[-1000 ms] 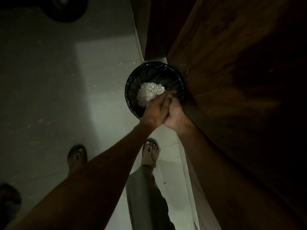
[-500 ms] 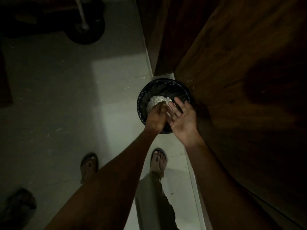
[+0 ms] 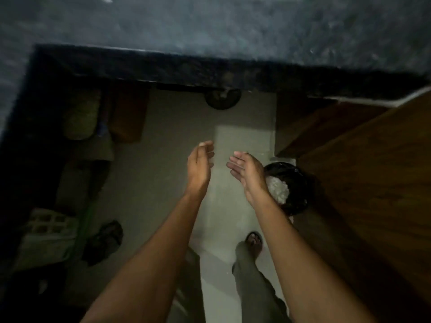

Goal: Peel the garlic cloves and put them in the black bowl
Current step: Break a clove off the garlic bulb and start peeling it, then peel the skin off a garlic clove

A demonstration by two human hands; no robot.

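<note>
A black-lined bin (image 3: 294,183) stands on the floor beside a wooden cabinet, with a heap of white garlic skins (image 3: 278,189) inside. My right hand (image 3: 247,170) hovers just left of the bin, palm turned inward, fingers straight and empty. My left hand (image 3: 200,163) is raised further left over the floor, fingers relaxed, holding nothing. The two palms face each other, apart. No garlic cloves or black bowl show in this dim view.
A dark stone countertop (image 3: 210,31) fills the top of the view. The wooden cabinet (image 3: 363,183) is on the right. Sacks (image 3: 81,115), a crate (image 3: 49,224) and sandals (image 3: 105,241) sit at left. My foot (image 3: 254,240) stands near the bin.
Both hands have lifted away from the bin and parted to the left. The camera has tilted up, bringing the countertop into view.
</note>
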